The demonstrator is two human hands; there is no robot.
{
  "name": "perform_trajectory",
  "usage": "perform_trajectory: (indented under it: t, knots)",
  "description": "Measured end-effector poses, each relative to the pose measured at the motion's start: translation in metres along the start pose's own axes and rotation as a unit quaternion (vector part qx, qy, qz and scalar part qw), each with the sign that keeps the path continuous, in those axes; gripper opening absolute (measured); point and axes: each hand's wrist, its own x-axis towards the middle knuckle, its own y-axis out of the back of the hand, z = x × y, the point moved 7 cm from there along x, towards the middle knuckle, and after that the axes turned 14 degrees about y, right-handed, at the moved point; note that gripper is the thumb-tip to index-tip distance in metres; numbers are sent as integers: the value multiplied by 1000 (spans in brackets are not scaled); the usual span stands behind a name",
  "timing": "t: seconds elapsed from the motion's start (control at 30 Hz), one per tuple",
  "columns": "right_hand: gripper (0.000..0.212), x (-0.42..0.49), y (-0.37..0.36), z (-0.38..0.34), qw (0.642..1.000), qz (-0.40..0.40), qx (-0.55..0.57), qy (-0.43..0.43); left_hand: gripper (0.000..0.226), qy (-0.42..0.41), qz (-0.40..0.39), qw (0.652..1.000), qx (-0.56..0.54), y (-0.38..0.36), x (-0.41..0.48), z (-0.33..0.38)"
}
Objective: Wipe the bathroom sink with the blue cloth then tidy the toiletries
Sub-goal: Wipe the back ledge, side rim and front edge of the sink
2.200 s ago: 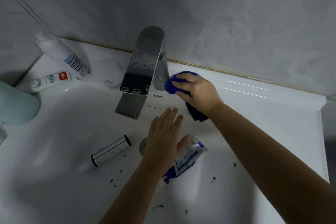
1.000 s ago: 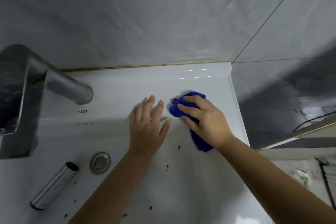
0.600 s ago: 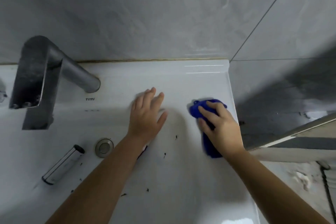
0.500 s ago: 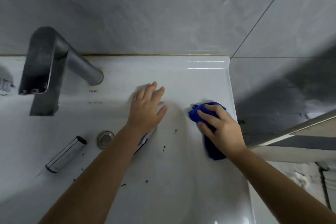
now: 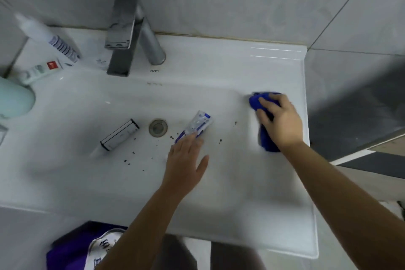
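Observation:
My right hand [image 5: 279,123] grips the bunched blue cloth [image 5: 266,138] and presses it on the right inner slope of the white sink [image 5: 241,215]. My left hand [image 5: 186,164] lies flat in the basin with fingers straight, its fingertips over the lower end of a blue-and-white tube [image 5: 198,125]. A silver-and-black tube [image 5: 119,135] lies left of the drain [image 5: 158,127]. Dark specks dot the basin floor around the drain.
A chrome tap [image 5: 127,35] stands at the back centre. On the back left ledge are a white spray bottle [image 5: 49,38], a white tube with a red label [image 5: 41,70] and a pale green cup [image 5: 14,98]. Grey tiled wall runs behind.
The view has pulled back and left, bringing the whole basin into sight. My right hand stays at the sink's right side with the cloth. My left hand has come down into the basin onto the tube.

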Motion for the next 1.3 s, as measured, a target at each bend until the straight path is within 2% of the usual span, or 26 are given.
perform_trajectory:
  t: [0.07,0.1,0.3,0.4,0.47,0.6,0.7,0.83,1.0,1.13,1.3]
  knots:
    - [33,-11,-2,-8,997,18,-3,-74,45,-11,-3,1000,-10,1,-18,-9]
    - [33,-24,-3,-21,996,22,-4,-84,45,-19,-2,1000,-20,2,-28,-15]
    - [25,-124,-11,-107,999,-9,-39,-36,43,-21,40,997,-66,25,-85,-80]
    - [27,-143,-35,-154,998,-53,-26,-16,40,-13,63,995,-71,41,-106,-111]
    - [25,-141,-43,-171,998,-49,2,-31,41,-3,69,995,-70,49,-108,-127]
    - [28,-125,-37,-166,995,0,42,-94,42,20,57,996,-62,57,-79,-130]
    - [29,-105,-24,-151,989,45,64,-129,31,29,31,995,-89,48,-44,-115]
    - [29,-74,-17,-137,987,70,80,-119,35,86,-48,990,-101,14,3,-97]
    - [28,-49,-20,-117,986,63,103,-117,35,125,-110,985,-51,-27,41,-84]
    - [28,-37,-24,-105,986,50,115,-108,24,127,-85,988,-19,-38,50,-81]
    - [29,-33,-21,-93,978,57,159,-124,17,131,-49,989,-57,-23,46,-79]
